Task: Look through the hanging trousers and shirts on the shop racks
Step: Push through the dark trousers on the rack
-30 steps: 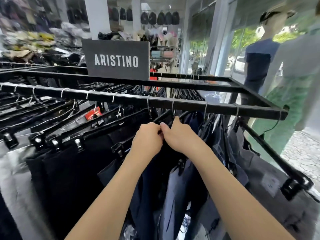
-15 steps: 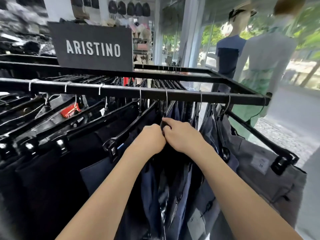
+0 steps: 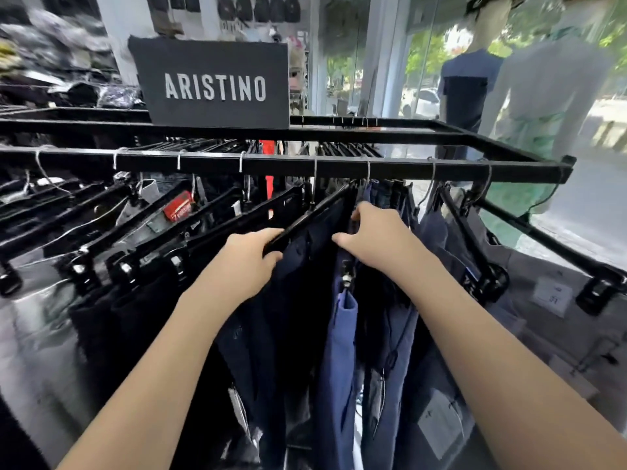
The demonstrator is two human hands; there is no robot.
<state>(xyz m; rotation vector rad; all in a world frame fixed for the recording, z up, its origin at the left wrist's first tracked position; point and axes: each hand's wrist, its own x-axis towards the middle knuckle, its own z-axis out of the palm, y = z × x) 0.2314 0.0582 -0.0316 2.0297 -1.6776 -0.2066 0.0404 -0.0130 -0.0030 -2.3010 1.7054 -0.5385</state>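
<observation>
Dark trousers hang on black clip hangers along a black metal rack [image 3: 339,164]. My left hand [image 3: 246,262] grips the near end of a black hanger [image 3: 312,215] that carries navy trousers [image 3: 302,283]. My right hand [image 3: 376,239] reaches into the gap just to the right, its fingers curled over the top of the neighbouring trousers; what they hold is hidden. A blue pair [image 3: 342,351] hangs in the gap between my hands. Grey trousers [image 3: 543,300] hang at the right end of the rack.
A dark ARISTINO sign [image 3: 217,86] stands on the rack's top. Two dressed mannequins [image 3: 475,79] stand by the glass shopfront at the right. Shelves of folded clothes and bags fill the back left. More black trousers [image 3: 101,300] crowd the rack's left side.
My hands, close together before, have moved apart. The left one has drawn a hanger with navy trousers leftward, opening a gap that shows a blue pair. The view has come closer to the rack.
</observation>
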